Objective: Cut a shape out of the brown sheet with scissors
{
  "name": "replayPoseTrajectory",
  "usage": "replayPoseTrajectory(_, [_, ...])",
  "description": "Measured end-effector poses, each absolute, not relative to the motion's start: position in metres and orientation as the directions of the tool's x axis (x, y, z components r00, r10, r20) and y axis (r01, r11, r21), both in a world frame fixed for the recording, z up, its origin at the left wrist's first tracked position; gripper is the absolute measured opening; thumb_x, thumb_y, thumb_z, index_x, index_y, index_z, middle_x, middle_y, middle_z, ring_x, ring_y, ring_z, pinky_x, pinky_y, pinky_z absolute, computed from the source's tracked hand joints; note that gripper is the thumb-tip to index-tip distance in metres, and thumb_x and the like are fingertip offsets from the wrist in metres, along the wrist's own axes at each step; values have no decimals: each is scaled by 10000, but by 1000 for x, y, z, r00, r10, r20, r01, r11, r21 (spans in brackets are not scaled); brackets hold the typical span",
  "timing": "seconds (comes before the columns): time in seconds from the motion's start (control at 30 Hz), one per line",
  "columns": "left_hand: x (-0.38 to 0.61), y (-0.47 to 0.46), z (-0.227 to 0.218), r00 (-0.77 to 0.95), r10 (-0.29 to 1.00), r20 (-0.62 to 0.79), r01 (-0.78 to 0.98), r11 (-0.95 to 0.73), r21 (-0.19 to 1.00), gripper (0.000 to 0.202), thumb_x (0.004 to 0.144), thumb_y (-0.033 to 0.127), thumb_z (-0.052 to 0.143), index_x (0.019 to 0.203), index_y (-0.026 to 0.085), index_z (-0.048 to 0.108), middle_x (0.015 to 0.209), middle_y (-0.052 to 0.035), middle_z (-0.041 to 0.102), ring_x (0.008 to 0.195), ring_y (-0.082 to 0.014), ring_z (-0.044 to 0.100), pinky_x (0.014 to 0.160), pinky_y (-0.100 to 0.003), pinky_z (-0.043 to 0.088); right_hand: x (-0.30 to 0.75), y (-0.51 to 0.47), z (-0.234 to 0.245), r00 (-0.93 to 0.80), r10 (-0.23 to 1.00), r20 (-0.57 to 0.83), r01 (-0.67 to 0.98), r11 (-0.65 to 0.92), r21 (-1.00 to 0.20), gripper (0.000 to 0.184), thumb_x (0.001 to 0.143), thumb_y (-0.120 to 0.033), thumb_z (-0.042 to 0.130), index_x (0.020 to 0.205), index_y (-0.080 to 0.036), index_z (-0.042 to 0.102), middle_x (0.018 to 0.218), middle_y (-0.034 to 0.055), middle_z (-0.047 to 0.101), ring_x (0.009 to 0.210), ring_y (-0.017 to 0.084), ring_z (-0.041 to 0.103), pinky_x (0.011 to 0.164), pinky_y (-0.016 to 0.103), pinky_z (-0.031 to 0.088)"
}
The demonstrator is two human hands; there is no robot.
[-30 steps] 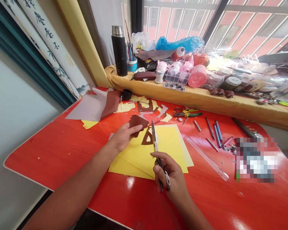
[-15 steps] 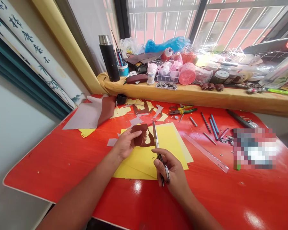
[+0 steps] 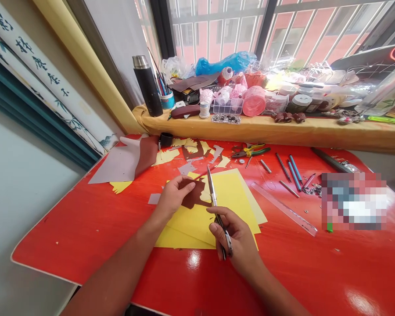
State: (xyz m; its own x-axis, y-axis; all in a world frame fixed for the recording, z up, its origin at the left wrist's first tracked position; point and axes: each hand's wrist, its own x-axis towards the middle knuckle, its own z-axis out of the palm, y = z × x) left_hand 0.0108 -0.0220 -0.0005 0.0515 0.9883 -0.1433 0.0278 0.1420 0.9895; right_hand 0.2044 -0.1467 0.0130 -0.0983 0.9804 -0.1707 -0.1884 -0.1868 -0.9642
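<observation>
Pinched between thumb and fingers of my left hand [image 3: 177,193] is a brown piece of leather-like sheet [image 3: 193,196] with a cut-out edge on its right side. My right hand [image 3: 232,230] grips a pair of scissors [image 3: 212,188] by the handles, blades pointing up and away from me. The blades stand at the right edge of the brown piece; they look nearly closed, and I cannot tell whether they touch it. Below both hands lie yellow sheets [image 3: 237,197] on the red table [image 3: 85,232].
Brown and yellow scraps [image 3: 194,151] lie behind the hands, and a larger folded brown sheet [image 3: 118,160] at left. Pliers [image 3: 250,151], pens [image 3: 294,175] and a clear ruler [image 3: 285,208] are on the right. A black thermos [image 3: 148,87] stands on the crowded sill [image 3: 184,127].
My left hand has turned the brown piece and lowered it slightly, so its cut-out now faces up and right. The scissors have stayed almost in place beside it.
</observation>
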Motion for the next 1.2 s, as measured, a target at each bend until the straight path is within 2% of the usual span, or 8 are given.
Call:
replayPoseTrajectory(0.2, [1, -20, -2, 137, 989, -50, 490, -24, 871, 24, 850, 277, 727, 859, 267, 708, 918, -20, 805, 897, -259, 741, 801, -362, 515, 203, -146, 14, -123, 976, -180, -179, -200, -963, 586, 933, -717, 837, 1216, -215, 732, 672, -122, 394, 363, 87, 481, 388, 234, 338])
replayPoseTrajectory(0.33, [1, -23, 2, 190, 980, -56, 695, -94, 713, 122, 872, 171, 637, 883, 285, 679, 903, -3, 800, 844, -258, 707, 739, -356, 449, 203, -146, 15, -122, 975, -186, -172, -206, -963, 582, 932, -703, 844, 1222, -211, 731, 664, -119, 401, 373, 96, 493, 394, 241, 331])
replayPoseTrajectory(0.5, [2, -24, 3, 224, 973, -57, 723, -127, 679, 140, 916, 261, 682, 1004, 300, 784, 1135, -50, 865, 1048, -330, 755, 829, -392, 471, 203, -147, 15, -130, 971, -199, -160, -219, -963, 555, 933, -680, 847, 1214, -214, 736, 660, -114, 414, 385, 109, 512, 399, 248, 333])
replayPoseTrajectory(0.63, [0, -21, -4, 217, 974, -69, 604, -78, 793, 152, 938, 394, 689, 894, 277, 775, 975, -50, 844, 908, -294, 734, 775, -381, 466, 202, -148, 12, -146, 967, -210, -147, -231, -962, 546, 943, -680, 833, 1224, -218, 753, 657, -112, 413, 387, 102, 480, 404, 250, 363])
replayPoseTrajectory(0.73, [-2, -16, -9, 147, 984, -103, 325, 50, 944, 289, 905, 539, 764, 917, 251, 750, 873, -36, 795, 809, -242, 693, 719, -341, 463, 202, -149, 11, -159, 965, -208, -151, -232, -961, 552, 935, -677, 842, 1230, -219, 753, 660, -110, 429, 384, 94, 463, 398, 244, 365])
replayPoseTrajectory(0.8, [-4, -12, -9, 90, 987, -132, 134, 119, 984, 397, 845, 607, 841, 920, 230, 742, 825, -22, 761, 745, -203, 654, 678, -313, 446, 202, -149, 11, -181, 960, -215, -165, -245, -955, 568, 926, -678, 850, 1241, -217, 747, 664, -105, 462, 383, 90, 462, 391, 236, 355])
replayPoseTrajectory(0.97, [-5, -7, -6, -71, 977, -200, -155, 187, 970, 558, 676, 611, 1005, 956, 192, 766, 877, -26, 777, 753, -170, 668, 695, -283, 471, 204, -149, 14, -243, 944, -222, -157, -264, -952, 558, 927, -668, 856, 1229, -211, 757, 642, -96, 510, 388, 91, 484, 393, 223, 357])
replayPoseTrajectory(1.2, [-5, -8, -5, -109, 977, -182, -264, 148, 953, 537, 686, 562, 1038, 976, 191, 779, 925, -26, 802, 795, -165, 709, 728, -280, 523, 202, -150, 12, -315, 916, -247, -113, -295, -949, 566, 906, -663, 882, 1231, -211, 785, 641, -92, 506, 421, 111, 516, 410, 244, 403])
